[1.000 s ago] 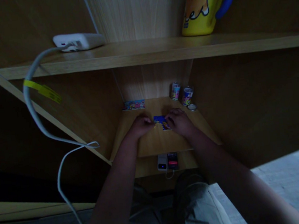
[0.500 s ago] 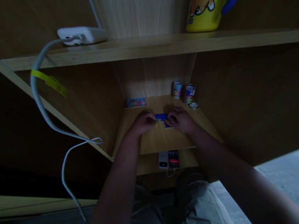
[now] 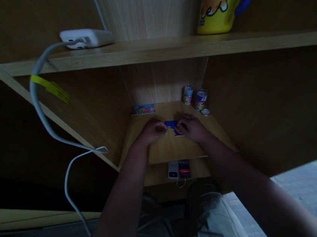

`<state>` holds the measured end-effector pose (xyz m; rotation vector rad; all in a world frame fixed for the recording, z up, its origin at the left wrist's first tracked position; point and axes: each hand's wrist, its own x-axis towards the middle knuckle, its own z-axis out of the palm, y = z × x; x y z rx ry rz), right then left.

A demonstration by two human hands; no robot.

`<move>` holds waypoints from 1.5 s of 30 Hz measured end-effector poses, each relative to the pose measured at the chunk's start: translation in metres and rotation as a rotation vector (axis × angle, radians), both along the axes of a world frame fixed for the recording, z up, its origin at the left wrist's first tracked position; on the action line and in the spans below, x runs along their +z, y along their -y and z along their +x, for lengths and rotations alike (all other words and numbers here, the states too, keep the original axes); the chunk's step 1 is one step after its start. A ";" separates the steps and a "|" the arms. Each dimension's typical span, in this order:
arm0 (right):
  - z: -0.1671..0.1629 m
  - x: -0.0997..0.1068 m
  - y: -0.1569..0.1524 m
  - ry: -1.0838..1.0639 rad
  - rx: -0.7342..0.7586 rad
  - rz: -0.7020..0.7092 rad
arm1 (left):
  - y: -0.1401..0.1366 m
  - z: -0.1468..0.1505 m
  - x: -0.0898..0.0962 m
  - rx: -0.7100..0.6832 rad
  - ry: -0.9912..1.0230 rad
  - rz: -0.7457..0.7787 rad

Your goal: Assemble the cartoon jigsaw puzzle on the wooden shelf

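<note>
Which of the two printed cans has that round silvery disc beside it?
The right can, nearer the front: the round silvery disc lies by its base. The left can stands farther back, away from the disc.

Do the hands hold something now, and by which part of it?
The left hand is at the left edge of the blue picture, the right hand at its right side; whether either grips it cannot be told.

My forearms (image 3: 126,186) bare along all that shows, broad below and narrowing toward bare fingers (image 3: 160,124), while I wear loose, dull grey-green trousers (image 3: 214,218), softly creased, paler on the right where light falls.
</note>
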<state>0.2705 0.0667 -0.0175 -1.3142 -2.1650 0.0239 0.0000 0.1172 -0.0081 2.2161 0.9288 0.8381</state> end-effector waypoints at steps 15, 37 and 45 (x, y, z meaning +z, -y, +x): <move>0.000 0.000 0.001 0.033 -0.027 -0.008 | -0.002 0.003 -0.006 0.014 0.001 0.177; 0.000 0.002 0.001 0.018 -0.006 -0.018 | -0.014 -0.007 -0.009 0.352 0.008 0.243; 0.001 -0.002 -0.002 0.002 0.008 0.003 | 0.002 0.000 0.004 0.095 0.009 0.220</move>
